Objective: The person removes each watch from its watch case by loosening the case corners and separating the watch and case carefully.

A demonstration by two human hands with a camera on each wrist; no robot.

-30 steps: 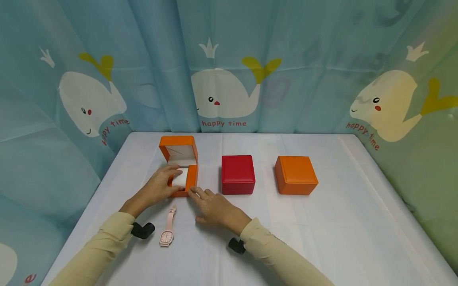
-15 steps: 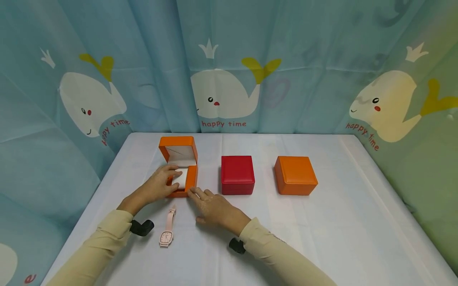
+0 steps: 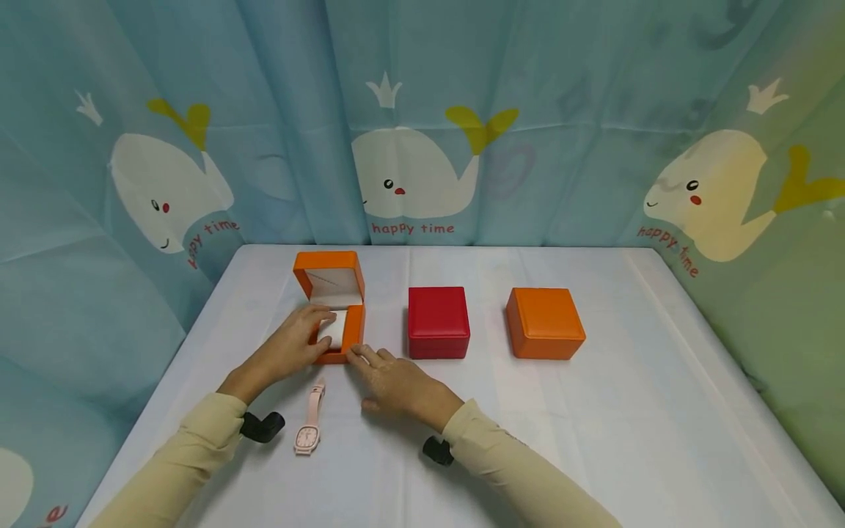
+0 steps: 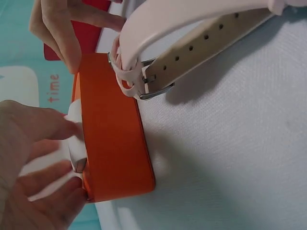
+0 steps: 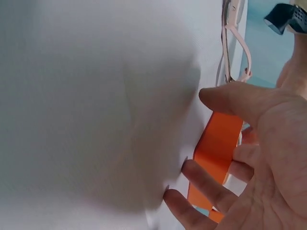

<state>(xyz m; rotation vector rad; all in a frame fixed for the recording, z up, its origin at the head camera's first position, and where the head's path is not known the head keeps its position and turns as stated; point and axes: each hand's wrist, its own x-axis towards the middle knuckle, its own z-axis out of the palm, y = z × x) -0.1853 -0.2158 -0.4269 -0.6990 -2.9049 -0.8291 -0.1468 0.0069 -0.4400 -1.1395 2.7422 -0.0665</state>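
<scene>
An orange watch box (image 3: pixel 355 326) stands with its lid raised at the left of the table. Inside it sits a white cushion (image 3: pixel 334 330). My left hand (image 3: pixel 290 343) reaches into the box and grips this cushion (image 4: pixel 76 136) between thumb and fingers. At the box's front right corner rest the fingertips of my right hand (image 3: pixel 399 385), its fingers extended and thumb apart. A pink wristwatch (image 3: pixel 307 433) lies in front of the box, between my forearms. Its buckled strap (image 4: pixel 132 72) looms close in the left wrist view.
A closed red box (image 3: pixel 439 323) stands right of the opened one, and a closed orange box (image 3: pixel 546 323) farther right. White cloth covers the table (image 3: pixel 594 440). Blue curtains (image 3: pixel 561 147) with whale prints hang behind.
My left thumb has drawn back slightly to the left across the front of the cushion. The right hand, the boxes and the wristwatch have stayed put.
</scene>
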